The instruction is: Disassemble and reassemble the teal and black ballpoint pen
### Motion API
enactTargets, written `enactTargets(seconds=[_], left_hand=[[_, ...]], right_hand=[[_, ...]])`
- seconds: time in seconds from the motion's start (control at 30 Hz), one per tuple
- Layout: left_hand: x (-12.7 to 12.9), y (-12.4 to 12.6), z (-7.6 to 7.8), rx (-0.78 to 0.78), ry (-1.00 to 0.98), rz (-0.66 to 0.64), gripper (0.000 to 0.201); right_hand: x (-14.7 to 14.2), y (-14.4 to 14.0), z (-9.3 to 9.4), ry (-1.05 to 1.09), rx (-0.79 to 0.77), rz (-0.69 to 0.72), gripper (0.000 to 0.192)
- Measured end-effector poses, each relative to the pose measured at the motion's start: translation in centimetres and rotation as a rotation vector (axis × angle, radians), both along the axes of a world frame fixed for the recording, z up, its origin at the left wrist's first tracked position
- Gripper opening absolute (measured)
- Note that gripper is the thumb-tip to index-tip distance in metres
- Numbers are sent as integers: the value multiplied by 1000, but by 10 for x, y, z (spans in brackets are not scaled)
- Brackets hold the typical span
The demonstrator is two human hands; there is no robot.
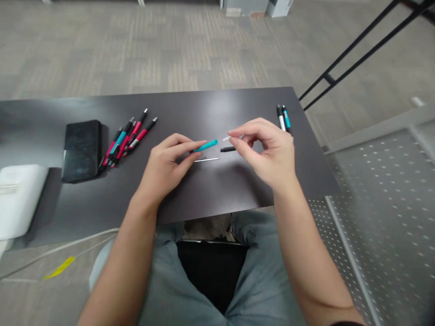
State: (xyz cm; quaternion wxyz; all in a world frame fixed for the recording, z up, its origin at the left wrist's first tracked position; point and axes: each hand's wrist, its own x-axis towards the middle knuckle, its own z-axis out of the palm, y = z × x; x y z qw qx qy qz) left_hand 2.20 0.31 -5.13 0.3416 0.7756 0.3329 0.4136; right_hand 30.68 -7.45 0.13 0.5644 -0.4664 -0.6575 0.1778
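My left hand (173, 158) pinches a teal pen barrel (208, 145), its open end pointing right. Below it on the table lies a thin pen refill (210, 159), partly covered by my left fingers. My right hand (267, 147) is closed in a pinch on a small whitish piece (226, 138), too small to identify; its tip faces the barrel with a gap between them. A black pen part (228, 149) shows just under my right fingers, its other end hidden by the hand.
Left of my hands lies a pile of several red, teal and black pens (125, 138) beside a black flat case (81, 151). A white device (22, 199) sits at the far left. Two pens, one white (280, 118) and one teal (287, 118), lie near the right edge of the dark table (217, 108).
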Motion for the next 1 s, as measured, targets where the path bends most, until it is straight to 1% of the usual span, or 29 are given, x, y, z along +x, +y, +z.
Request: enactTargets(seconds=[0.07, 0.13, 0.2, 0.3, 0.37, 0.4, 0.47, 0.57, 0.63, 0.73, 0.83, 0.9, 1.0], left_hand=[[3, -2, -3, -52, -55, -14, 44], [5, -4, -5, -79, -61, -21, 46], [6, -6, -4, -63, -51, -27, 45], [8, -9, 4, -8, -59, -38, 38], [10, -11, 11, -26, -63, -31, 30], [11, -12, 15, -61, -68, -30, 29], [14, -14, 22, -176, -124, -13, 33], [16, -16, 28, -387, -288, 18, 48], [17, -16, 30, -488, -374, 39, 55], [16, -13, 29, -559, -452, 55, 59], [15, -10, 27, -602, -512, 62, 59], [14, -9, 24, -619, -527, 69, 58], [13, -8, 22, -612, -514, 71, 57]], right_hand=[[-7, -2, 5, 11, 58, 34, 18], [-9, -2, 6, -15, 46, 45, 18], [-9, -2, 4, -36, 27, 51, 15], [-6, -1, -1, -83, -18, 56, 11], [-5, -1, -2, -100, -44, 56, 18], [-5, -1, -3, -91, -47, 52, 23], [-4, 0, -4, -51, -36, 40, 26], [-4, 1, -5, -15, -17, 19, 15], [-4, 2, -6, -26, -16, 12, 11], [-4, 3, -8, -56, -20, 16, 12], [-6, 4, -9, -79, -49, 64, 11], [-7, 4, -9, -89, -64, 98, 6], [-7, 5, -11, -102, -74, 117, 7]])
